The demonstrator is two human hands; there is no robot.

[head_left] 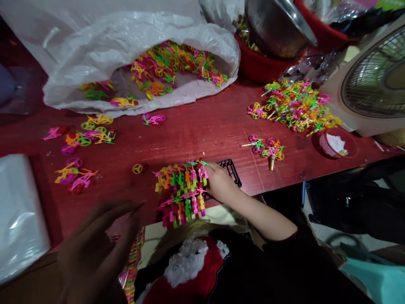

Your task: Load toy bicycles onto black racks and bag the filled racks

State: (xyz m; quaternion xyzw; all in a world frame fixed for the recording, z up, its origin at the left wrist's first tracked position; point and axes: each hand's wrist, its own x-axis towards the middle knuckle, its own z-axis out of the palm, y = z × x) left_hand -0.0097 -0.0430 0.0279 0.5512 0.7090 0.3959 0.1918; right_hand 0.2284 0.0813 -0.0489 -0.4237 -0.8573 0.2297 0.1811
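Rows of small plastic toy bicycles [182, 192] in pink, green, orange and yellow stand packed at the table's near edge, on or beside a black plastic rack [233, 171]. My right hand [220, 183] is at their right end, its fingers closed around the last toy bicycle and partly hidden by it. My left hand [101, 249] hovers in shadow at the lower left, apart from the rows. Its fingers are curved, with a gap between thumb and forefinger, and nothing shows in them. A loose yellow wheel [137, 169] lies between the rows and the scattered bicycles [90, 135] on the left.
Behind lies a white plastic bag [126, 38] full of toy bicycles. To the right are a pile of bicycles with small tubes [297, 105], a red basket [329, 145], a fan [376, 80] and a red basin [253, 63] under a metal bowl [278, 25]. Plastic wrap [19, 215] lies far left.
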